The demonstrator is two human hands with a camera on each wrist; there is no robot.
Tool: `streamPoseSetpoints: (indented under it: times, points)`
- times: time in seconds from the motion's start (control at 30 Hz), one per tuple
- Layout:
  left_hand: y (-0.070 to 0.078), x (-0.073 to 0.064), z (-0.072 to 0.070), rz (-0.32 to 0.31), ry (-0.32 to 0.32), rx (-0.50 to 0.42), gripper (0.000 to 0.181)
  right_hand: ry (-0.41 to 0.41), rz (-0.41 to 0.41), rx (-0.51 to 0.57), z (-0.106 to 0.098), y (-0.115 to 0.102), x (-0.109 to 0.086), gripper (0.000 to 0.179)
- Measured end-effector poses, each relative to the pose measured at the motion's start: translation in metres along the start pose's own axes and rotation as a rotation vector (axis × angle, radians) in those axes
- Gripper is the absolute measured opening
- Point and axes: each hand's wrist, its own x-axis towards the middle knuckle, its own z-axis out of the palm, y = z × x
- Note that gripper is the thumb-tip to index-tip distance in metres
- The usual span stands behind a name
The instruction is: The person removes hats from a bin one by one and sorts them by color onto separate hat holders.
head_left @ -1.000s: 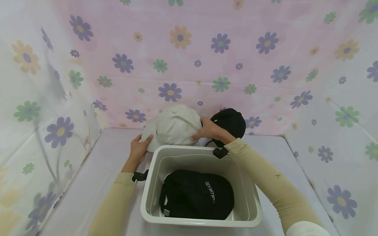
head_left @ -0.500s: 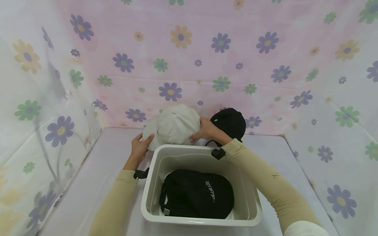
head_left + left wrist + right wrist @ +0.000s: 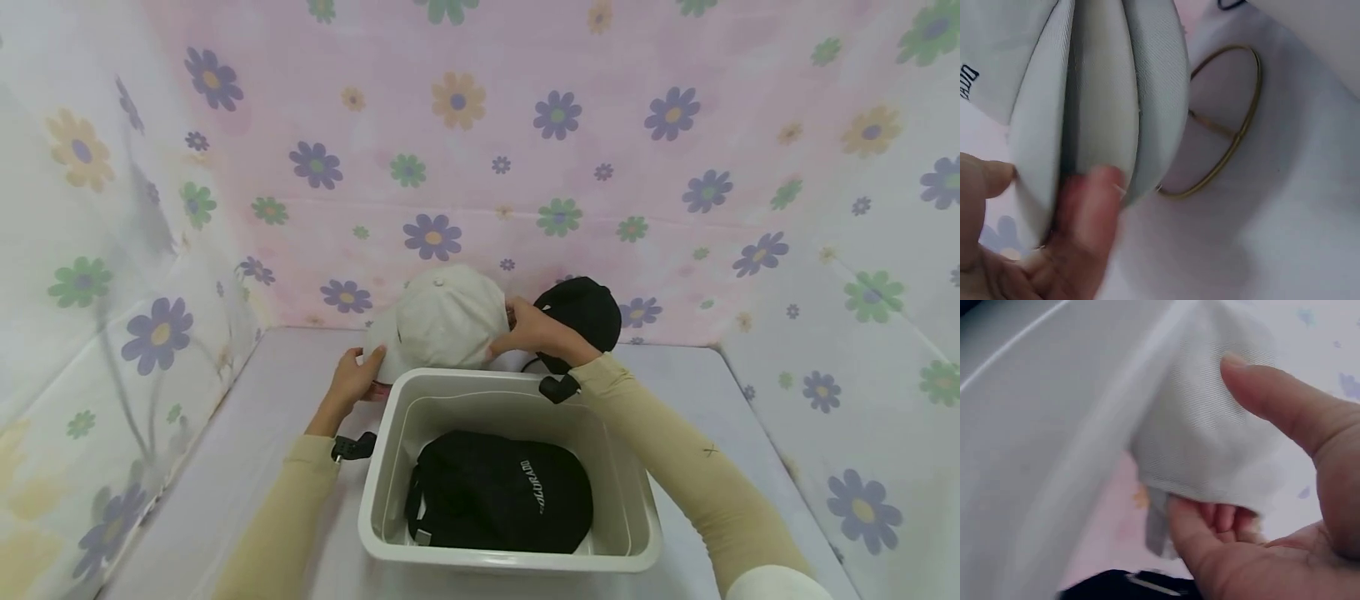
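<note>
A white baseball cap (image 3: 453,321) sits behind the bin, its brim turned left. My left hand (image 3: 348,379) pinches that brim, the thumb on its outer face and the blurred fingers behind it. In the left wrist view more pale brims (image 3: 1107,94) stand layered right behind the front brim (image 3: 1038,134). Against the back edge of the cap, my right hand (image 3: 536,329) grips with its thumb on the crown and fingers curled under the rim, beside a hanging strap (image 3: 1159,522). Dark lettering (image 3: 969,80) shows partly on the crown.
A pale plastic bin (image 3: 510,564) stands in front, holding a black cap (image 3: 502,496) lettered "COLORADO". Another black cap (image 3: 581,312) sits at the back right, close to my right wrist. On the table lies a brass-coloured wire ring stand (image 3: 1254,106). Flowered cloth (image 3: 480,192) walls the area.
My left hand has shifted slightly down and left along the brim, and reddish fingers now show beneath it. The right hand keeps its place on the cap.
</note>
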Motion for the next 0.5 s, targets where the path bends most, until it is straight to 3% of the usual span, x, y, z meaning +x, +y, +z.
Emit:
streamPoseSetpoints:
  times: [0.17,0.27,0.37,0.5]
  points:
    - [0.004,-0.014,-0.007,-0.044,-0.101,0.197,0.081,-0.062,0.027,-0.123,-0.004,-0.016,-0.013,0.086]
    - [0.011,-0.024,-0.013,-0.053,-0.147,0.344,0.084,-0.120,-0.026,-0.233,-0.006,-0.030,-0.027,0.096]
    - [0.019,-0.033,-0.020,-0.029,-0.172,0.498,0.090,-0.139,-0.110,-0.303,-0.009,-0.046,-0.044,0.096]
    - [0.028,-0.044,-0.032,0.061,-0.173,0.669,0.093,-0.107,-0.168,-0.370,-0.009,-0.066,-0.069,0.091]
